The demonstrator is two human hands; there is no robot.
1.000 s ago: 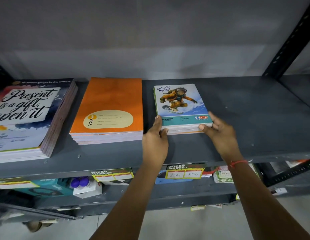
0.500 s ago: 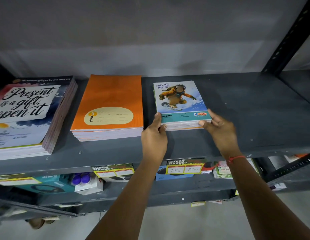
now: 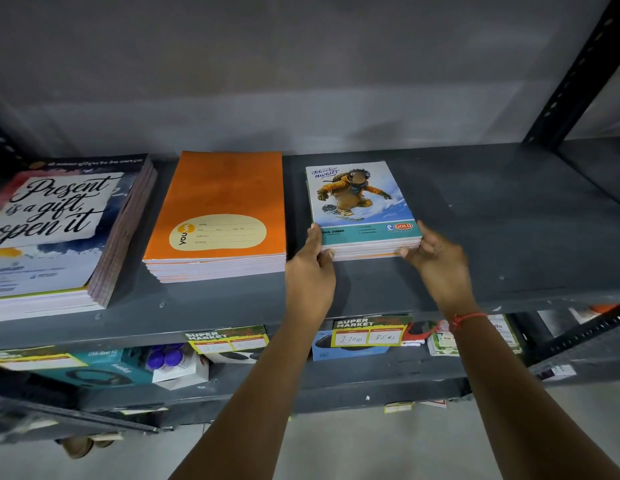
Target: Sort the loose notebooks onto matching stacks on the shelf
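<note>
Three notebook stacks lie on the grey shelf (image 3: 492, 220). A "Present is a gift" stack (image 3: 55, 230) is at the left, an orange stack (image 3: 221, 209) in the middle, and a small stack with a snowboarder cover (image 3: 360, 199) to its right. My left hand (image 3: 312, 271) grips the snowboarder stack's front left corner, thumb on the cover. My right hand (image 3: 436, 261) touches its front right corner, fingers curled against the edge. The stack rests flat on the shelf.
A black slotted upright (image 3: 578, 67) stands at the right. Under the shelf edge hang supermarket price tags (image 3: 367, 332). A lower shelf holds boxed goods (image 3: 104, 368). The shelf surface to the right of the snowboarder stack is bare.
The snowboarder stack has been pushed slightly back on the shelf. Both hands stayed at its front corners, and the right hand's fingers have curled more.
</note>
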